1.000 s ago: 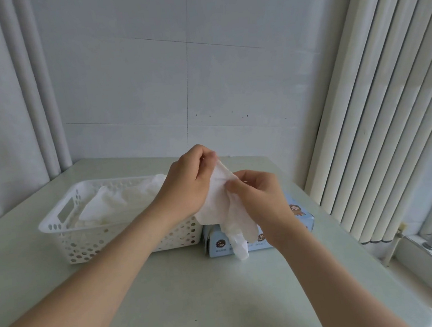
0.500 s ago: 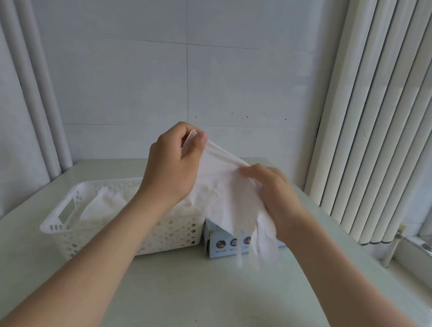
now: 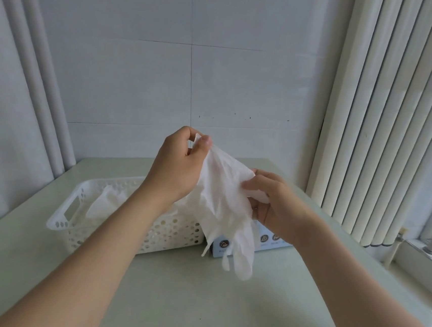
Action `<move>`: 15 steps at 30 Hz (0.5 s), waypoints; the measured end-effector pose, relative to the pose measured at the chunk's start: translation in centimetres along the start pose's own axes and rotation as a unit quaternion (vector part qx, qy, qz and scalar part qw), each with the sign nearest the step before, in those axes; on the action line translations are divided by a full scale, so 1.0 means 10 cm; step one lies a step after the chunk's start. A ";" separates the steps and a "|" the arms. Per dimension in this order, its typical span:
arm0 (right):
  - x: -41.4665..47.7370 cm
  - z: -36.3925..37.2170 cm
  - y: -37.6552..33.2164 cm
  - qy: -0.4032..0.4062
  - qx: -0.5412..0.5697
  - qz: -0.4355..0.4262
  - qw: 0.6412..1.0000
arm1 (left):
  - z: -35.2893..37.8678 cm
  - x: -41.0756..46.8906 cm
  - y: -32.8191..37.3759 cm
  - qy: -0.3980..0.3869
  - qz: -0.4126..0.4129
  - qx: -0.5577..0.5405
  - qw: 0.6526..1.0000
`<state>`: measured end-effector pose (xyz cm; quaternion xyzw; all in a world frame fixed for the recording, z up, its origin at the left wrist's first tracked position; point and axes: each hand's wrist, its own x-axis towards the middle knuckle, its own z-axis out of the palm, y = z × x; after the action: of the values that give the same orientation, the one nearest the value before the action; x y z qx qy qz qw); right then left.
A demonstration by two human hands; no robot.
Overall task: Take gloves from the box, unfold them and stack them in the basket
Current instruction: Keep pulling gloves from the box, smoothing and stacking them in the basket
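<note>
Currently: pale table (image 3: 171, 312) carries a white perforated basket (image 3: 65, 225), with flat gloves (image 3: 105, 203) lying inside it. Blue box (image 3: 269, 240) sits just right of the basket. One white glove (image 3: 221, 202) hangs spread by the basket's right end — fingers down. Left hand (image 3: 175, 167) pinches its top corner above the basket; right hand (image 3: 274, 205), right of the basket, pinches its other edge — hands apart.

I see the left hand (image 3: 181, 166) has lifted up and away from the right hand (image 3: 274, 202); the glove (image 3: 221, 202) between them has unfolded, its tips dangling below.
</note>
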<state>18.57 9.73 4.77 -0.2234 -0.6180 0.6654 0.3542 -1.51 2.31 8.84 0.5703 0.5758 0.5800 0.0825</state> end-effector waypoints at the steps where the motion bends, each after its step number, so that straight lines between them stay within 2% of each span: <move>1: -0.01 0.00 0.01 -0.019 -0.015 0.018 1.000 | -0.01 0.00 0.01 -0.005 -0.005 0.002 1.000; 3: -0.01 0.00 0.02 -0.035 -0.051 0.046 0.997 | -0.03 -0.01 0.03 -0.016 -0.015 0.009 1.000; 5: -0.01 0.01 0.03 -0.018 -0.045 0.044 0.998 | -0.06 0.00 0.05 -0.018 -0.027 0.015 0.999; 9: 0.06 0.06 0.06 0.078 0.045 -0.015 0.996 | -0.12 0.02 0.09 -0.025 -0.040 0.031 0.998; 15: 0.06 0.24 0.11 0.205 -0.031 -0.067 0.976 | -0.12 0.02 0.14 -0.027 -0.030 0.084 0.996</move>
<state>16.16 8.62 4.10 -0.3243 -0.5661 0.5606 0.5100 -1.72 1.30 10.35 0.5731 0.6369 0.5114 0.0665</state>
